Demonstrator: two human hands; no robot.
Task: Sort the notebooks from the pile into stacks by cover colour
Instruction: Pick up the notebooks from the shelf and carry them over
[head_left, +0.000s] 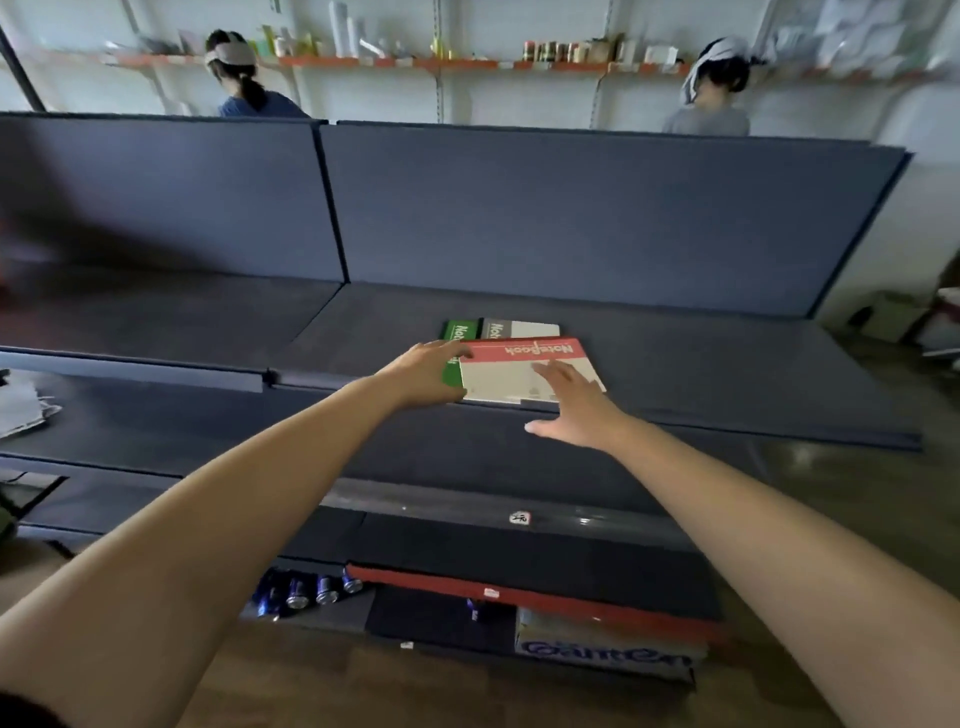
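A red-and-cream notebook (511, 371) lies on top of the pile on the dark shelf (701, 374). Under it a green notebook (457, 332) shows at the left and a grey-and-white notebook (522, 329) behind it. My left hand (423, 371) holds the red notebook at its left edge, fingers over the top corner. My right hand (569, 402) lies flat with spread fingers on the cream part of the cover near its right front corner.
Upright dark panels (571, 218) close off the back of the shelf. Lower shelves hold several blue cans (306, 592) and a cardboard box (602, 649). Papers (21, 405) lie at the far left. Two people stand behind the panels at a wall shelf.
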